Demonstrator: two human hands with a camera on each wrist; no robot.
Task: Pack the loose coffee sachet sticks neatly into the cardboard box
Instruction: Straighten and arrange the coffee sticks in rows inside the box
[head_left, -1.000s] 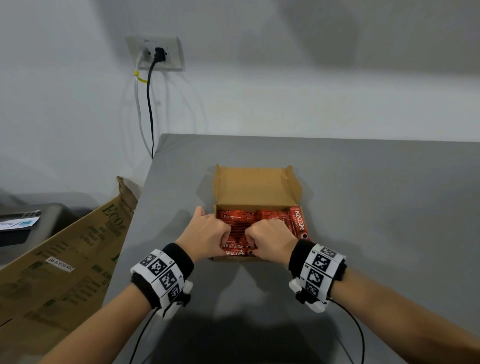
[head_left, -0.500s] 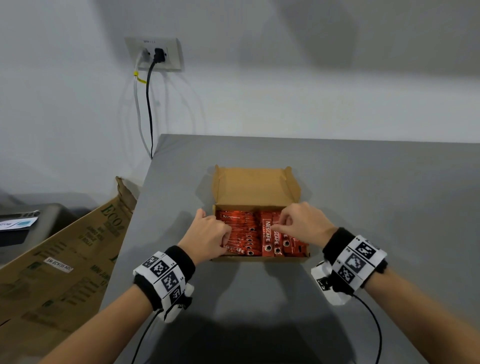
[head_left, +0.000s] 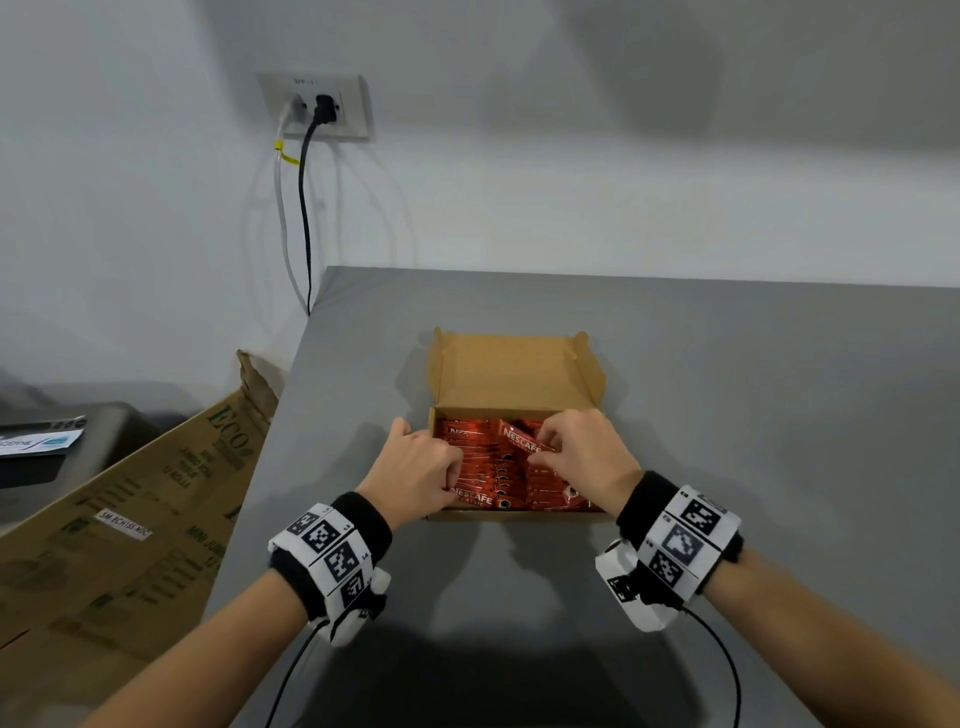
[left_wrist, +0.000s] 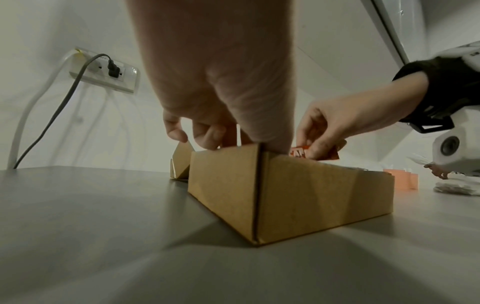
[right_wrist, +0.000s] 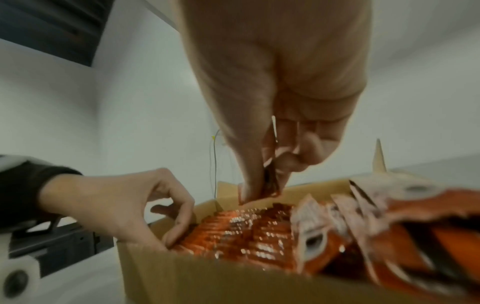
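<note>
Pinched sachet (right_wrist: 270, 181) in right hand (right_wrist: 280, 92) shows edge-on only wrist-side.

Grey table (head_left: 727, 395) bears an open cardboard box (head_left: 511, 374).

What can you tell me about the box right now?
The box is shallow, plain brown cardboard, sitting flat on the grey table with its lid folded back, side tabs sticking up. Red sachets nearly fill it, mostly in rows, a few tilted at its right end. The left hand rests on its left end, fingers curled in among the sachets; the right hand pinches one sachet above the rows.
</note>
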